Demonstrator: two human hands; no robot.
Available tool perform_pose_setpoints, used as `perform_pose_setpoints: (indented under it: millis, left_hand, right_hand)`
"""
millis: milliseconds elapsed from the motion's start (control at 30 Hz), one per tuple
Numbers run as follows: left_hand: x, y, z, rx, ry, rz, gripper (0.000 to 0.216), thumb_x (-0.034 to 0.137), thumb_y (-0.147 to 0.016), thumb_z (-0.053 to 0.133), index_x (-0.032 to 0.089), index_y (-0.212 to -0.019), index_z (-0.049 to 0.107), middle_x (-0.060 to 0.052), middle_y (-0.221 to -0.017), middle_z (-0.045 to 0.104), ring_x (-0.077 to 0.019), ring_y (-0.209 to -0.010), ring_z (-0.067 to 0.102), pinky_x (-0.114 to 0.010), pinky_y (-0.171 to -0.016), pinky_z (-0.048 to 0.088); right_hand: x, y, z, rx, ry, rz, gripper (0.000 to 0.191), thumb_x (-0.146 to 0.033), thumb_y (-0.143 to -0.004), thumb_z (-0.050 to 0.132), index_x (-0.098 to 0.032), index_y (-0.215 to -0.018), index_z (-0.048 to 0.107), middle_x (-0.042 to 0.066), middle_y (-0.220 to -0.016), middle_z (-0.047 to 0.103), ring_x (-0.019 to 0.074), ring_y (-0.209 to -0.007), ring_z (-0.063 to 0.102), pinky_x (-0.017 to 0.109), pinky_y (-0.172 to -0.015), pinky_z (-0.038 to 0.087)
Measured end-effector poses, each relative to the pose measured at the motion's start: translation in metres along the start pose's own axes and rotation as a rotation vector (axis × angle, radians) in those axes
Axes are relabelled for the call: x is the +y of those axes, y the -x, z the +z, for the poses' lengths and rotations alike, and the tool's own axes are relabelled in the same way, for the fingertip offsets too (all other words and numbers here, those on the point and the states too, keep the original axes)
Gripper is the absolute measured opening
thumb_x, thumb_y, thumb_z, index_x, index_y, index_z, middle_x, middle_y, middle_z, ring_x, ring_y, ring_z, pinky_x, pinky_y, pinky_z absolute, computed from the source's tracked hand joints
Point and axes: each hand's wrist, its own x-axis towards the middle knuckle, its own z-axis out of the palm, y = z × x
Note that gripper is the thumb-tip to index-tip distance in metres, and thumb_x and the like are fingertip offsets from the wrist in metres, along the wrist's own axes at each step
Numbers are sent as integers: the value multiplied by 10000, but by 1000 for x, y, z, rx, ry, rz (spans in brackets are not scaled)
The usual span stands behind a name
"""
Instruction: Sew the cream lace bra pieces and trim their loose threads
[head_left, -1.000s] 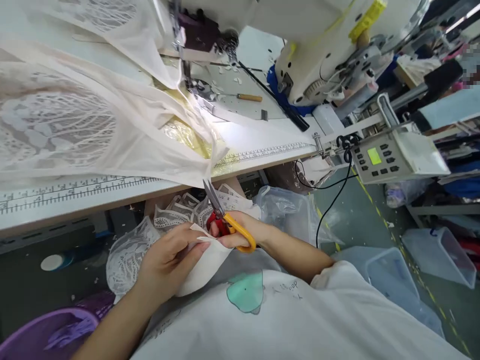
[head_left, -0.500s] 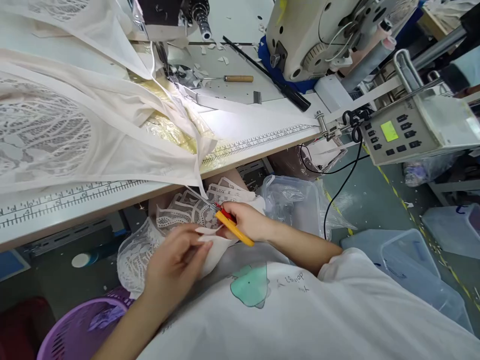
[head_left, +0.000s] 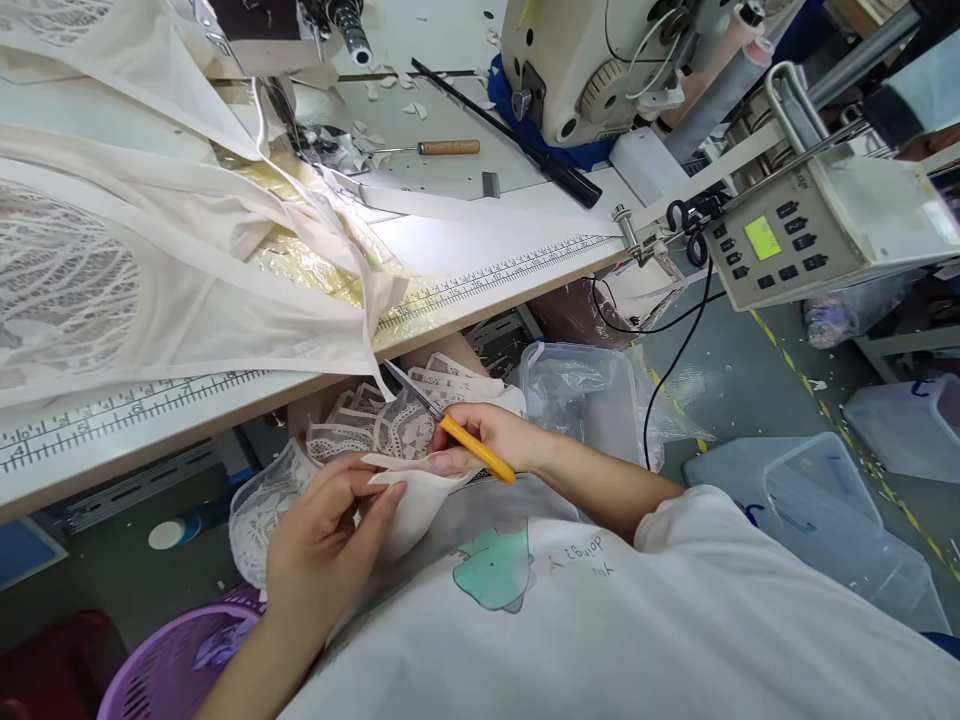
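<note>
My left hand point(head_left: 330, 540) pinches the edge of a white fabric piece point(head_left: 420, 505) above my lap. My right hand point(head_left: 487, 440) is closed around small scissors with an orange handle point(head_left: 480, 450); their metal blades point(head_left: 412, 388) point up and left toward the table edge. Its fingers also meet the far end of the white fabric. White lace fabric point(head_left: 375, 425) lies over my lap beneath both hands. On the table, a larger white garment piece with lace point(head_left: 225, 310) spreads out, and a narrow strip of it hangs over the edge near the blade tips.
A sewing machine point(head_left: 570, 75) stands on the table, with a wooden-handled tool point(head_left: 448, 147) and fabric scraps nearby. A printed ruler point(head_left: 495, 275) runs along the front edge. At right is a control box point(head_left: 787, 240). Clear plastic bins point(head_left: 795, 500) and a purple basket point(head_left: 157, 660) sit below.
My view has shifted slightly, so the table items appear farther left. The scissors' blades now show more fully. My left hand has moved a little left with the fabric.
</note>
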Motion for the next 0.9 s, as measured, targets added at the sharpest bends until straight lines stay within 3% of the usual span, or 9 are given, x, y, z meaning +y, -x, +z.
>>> perform_pose_setpoints:
  millis: [133,333,500,567,733,900]
  left_hand:
    - [4,2,-2,-54,47,72,100,271,-821,569,260,-724,591,2,-881,673,-153,-773,632,-269,-665,512]
    - [3,1,4,-131,26,146,115,283,-804,568,253,-708,626,-8,-863,695,-138,-686,645,-233,-549,498]
    - [3,-1,11,-160,17,114,180,309,-805,543,238,-652,606,-30,-859,705,-145,-647,643,-243,-538,504]
    - [4,-1,11,-128,16,73,173,314,-804,546,240,-655,597,-23,-852,700,-152,-683,645,-254,-585,516]
    - [3,0,6,39,17,-105,150,339,-779,560,240,-671,590,11,-780,676,-146,-683,624,-240,-598,499]
    - [3,0,4,91,56,-306,151,389,-728,586,239,-715,595,29,-714,672,-142,-611,602,-234,-563,494]
  right_hand:
    - [-2,-3,-1,-3,41,36,300,-321,-636,740,-170,-707,490,-62,-657,526,66,-576,470,199,-557,396]
    - [-15,-4,1,-30,689,101,301,-227,-653,722,-195,-664,423,-65,-628,467,94,-588,434,203,-526,344]
    - [-13,-8,8,170,1002,84,208,-117,-671,627,-185,-808,486,26,-820,575,183,-763,541,261,-614,405]
    - [-9,-7,6,193,928,42,216,-128,-665,633,-181,-824,497,28,-846,578,184,-787,545,268,-638,420]
    - [1,2,-3,68,411,-35,314,-355,-653,726,-183,-790,502,-45,-738,509,101,-648,465,215,-582,389]
    - [6,12,-2,13,302,-59,481,-472,-529,800,-190,-658,432,-77,-618,390,73,-566,344,196,-504,301]
